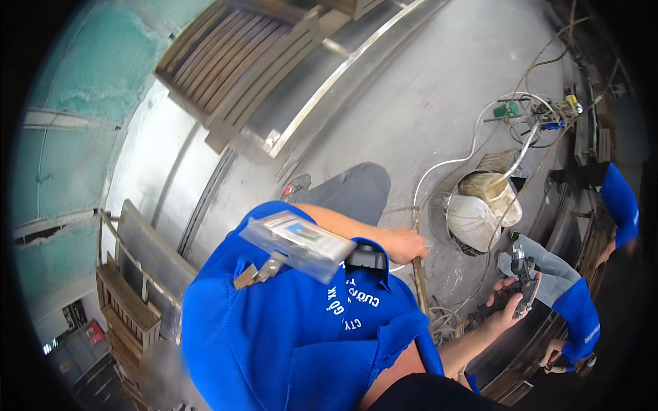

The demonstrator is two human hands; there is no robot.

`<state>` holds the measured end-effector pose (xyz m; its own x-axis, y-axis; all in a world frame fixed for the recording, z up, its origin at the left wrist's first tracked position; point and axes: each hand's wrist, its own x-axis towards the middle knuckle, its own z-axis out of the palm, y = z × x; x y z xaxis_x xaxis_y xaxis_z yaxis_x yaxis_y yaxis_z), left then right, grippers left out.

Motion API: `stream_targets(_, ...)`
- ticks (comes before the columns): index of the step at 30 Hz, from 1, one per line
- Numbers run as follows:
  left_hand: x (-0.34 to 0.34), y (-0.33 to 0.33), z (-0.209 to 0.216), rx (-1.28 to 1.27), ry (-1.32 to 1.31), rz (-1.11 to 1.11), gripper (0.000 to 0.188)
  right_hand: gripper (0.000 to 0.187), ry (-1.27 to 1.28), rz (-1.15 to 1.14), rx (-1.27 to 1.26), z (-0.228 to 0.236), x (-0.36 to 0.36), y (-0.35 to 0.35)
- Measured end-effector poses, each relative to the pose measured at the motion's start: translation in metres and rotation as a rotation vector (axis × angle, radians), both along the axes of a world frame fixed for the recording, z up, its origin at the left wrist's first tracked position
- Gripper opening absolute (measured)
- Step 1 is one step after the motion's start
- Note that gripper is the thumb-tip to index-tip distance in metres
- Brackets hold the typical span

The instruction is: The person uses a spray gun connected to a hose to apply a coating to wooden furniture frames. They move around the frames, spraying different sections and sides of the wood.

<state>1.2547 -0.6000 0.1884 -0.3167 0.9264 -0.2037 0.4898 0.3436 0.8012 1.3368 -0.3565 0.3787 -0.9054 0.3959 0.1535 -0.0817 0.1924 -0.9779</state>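
My left hand [407, 245] is closed around a thin tan length [419, 284], either a stick or a stained hose; I cannot tell which. A white hose [445, 162] curves down close to that hand. My right hand [508, 309], lower right, grips a metal spray gun [524, 277] with its fingers wrapped round the handle. Beyond my hands stands a round bucket [440, 218], with whitish, paint-stained plastic [471, 222] bulging out of it.
A pump [555, 122] with a green part and tangled hoses sits at the far right. Two people in blue sleeves [578, 312] [617, 198] are to the right. Slatted wooden furniture [229, 58] stands at the upper left, more [127, 301] at the lower left.
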Motion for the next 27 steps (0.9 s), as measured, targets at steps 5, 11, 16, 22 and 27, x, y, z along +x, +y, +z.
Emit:
stream_targets(5,-0.015,-0.003,-0.014,-0.01,0.068,-0.097,0.015,0.09,0.069,-0.07,-0.046,-0.017,-0.026,-0.005)
stream_targets(11,-0.057,-0.073,-0.052,0.014,0.096,0.07,0.012,0.081,0.059,-0.127,-0.237,-0.106,-0.075,-0.025)
stream_targets(16,-0.102,-0.068,-0.064,-0.004,0.075,-0.037,0.015,0.072,0.007,-0.433,-0.333,-0.157,-0.017,-0.03)
stream_targets(22,-0.095,0.0,-0.044,0.001,0.107,-0.292,0.012,0.065,-0.107,-0.841,-0.23,-0.186,0.091,-0.029)
stream_targets(27,-0.081,0.012,-0.063,-0.208,0.137,-0.439,0.017,0.059,-0.008,-0.893,-0.158,-0.216,0.138,-0.019)
